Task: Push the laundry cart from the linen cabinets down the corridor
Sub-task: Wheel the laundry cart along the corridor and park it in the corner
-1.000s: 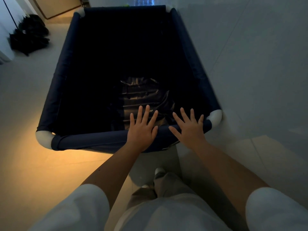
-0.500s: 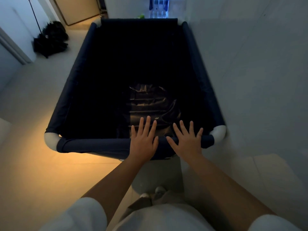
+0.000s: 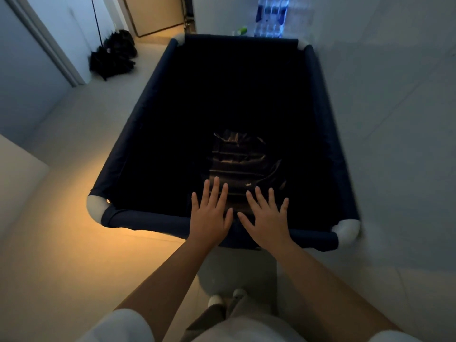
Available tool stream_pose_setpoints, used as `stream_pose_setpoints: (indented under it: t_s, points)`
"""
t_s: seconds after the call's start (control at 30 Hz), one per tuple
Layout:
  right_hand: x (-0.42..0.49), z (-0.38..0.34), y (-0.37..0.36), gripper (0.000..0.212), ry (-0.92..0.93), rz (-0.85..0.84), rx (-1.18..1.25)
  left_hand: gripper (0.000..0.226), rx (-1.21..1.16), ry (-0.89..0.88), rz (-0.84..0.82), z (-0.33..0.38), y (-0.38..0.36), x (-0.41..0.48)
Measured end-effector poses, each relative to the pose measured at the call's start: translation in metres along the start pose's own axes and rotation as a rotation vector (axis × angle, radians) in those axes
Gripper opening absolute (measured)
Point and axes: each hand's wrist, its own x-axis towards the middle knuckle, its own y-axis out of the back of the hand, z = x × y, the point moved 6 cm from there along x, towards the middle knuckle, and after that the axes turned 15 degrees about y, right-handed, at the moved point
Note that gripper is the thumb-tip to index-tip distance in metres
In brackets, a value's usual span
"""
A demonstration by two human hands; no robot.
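A large laundry cart (image 3: pixel 148 219) of dark navy fabric with white corner joints fills the middle of the head view. A shiny dark bag (image 3: pixel 243 159) lies at its bottom near me. My left hand (image 3: pixel 209 214) and my right hand (image 3: pixel 267 215) rest side by side, palms flat on the near rim, fingers spread and pointing forward over the edge. Neither hand wraps around the rim.
A white tiled wall (image 3: pixel 394 119) runs close along the cart's right side. Black bags (image 3: pixel 112 55) sit on the floor at the far left beside a thin pole (image 3: pixel 96 21). A wooden door (image 3: pixel 154 13) stands ahead, and a pack of water bottles (image 3: pixel 270 16) beyond the cart's far rim.
The cart and I have moved forward along the corridor; the door, black bags and bottles have come further into view. My hands have kept their place on the near rim.
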Motion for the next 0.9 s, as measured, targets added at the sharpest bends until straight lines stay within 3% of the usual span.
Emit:
stream_pose_setpoints:
  t_s: [0.37, 0.9]
  points:
    - [0.061, -0.042, 0.000, 0.067, 0.054, -0.006, -0.019, 0.066, -0.014, 0.005, 0.024, -0.058, 0.024, 0.033]
    - [0.145, -0.236, -0.008, 0.065, -0.161, 0.083, 0.025, 0.061, 0.063, -0.267, -0.021, -0.246, 0.086, 0.071]
